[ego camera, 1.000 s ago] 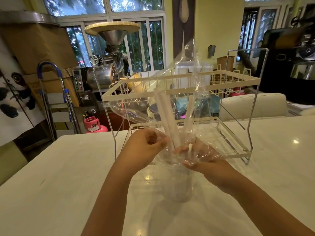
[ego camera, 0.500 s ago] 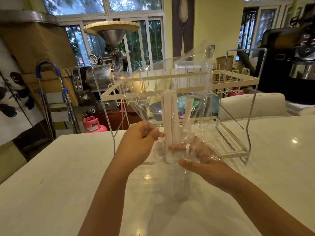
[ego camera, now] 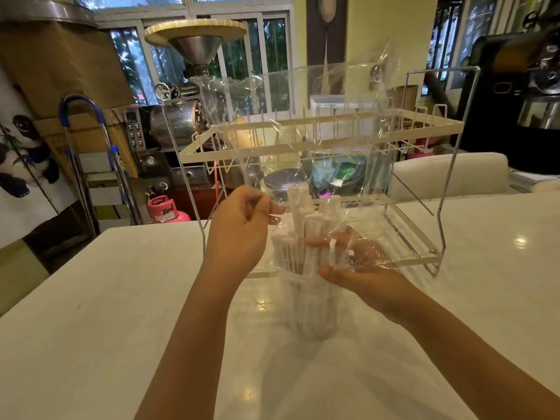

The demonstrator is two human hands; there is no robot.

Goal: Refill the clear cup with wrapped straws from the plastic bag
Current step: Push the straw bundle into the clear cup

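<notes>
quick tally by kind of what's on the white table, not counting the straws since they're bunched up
clear cup: 1
plastic bag: 1, held over the cup by the left hand and right hand
two-tier wire rack: 1
wrapped straws: a bunch, too overlapped to count
total: 3 things, plus the straws

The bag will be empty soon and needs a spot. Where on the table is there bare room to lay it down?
The white table is bare left of the left hand and right of the right hand, below the wire rack. It is crowded at the middle: clear cup, wrapped straws and plastic bag.
</notes>
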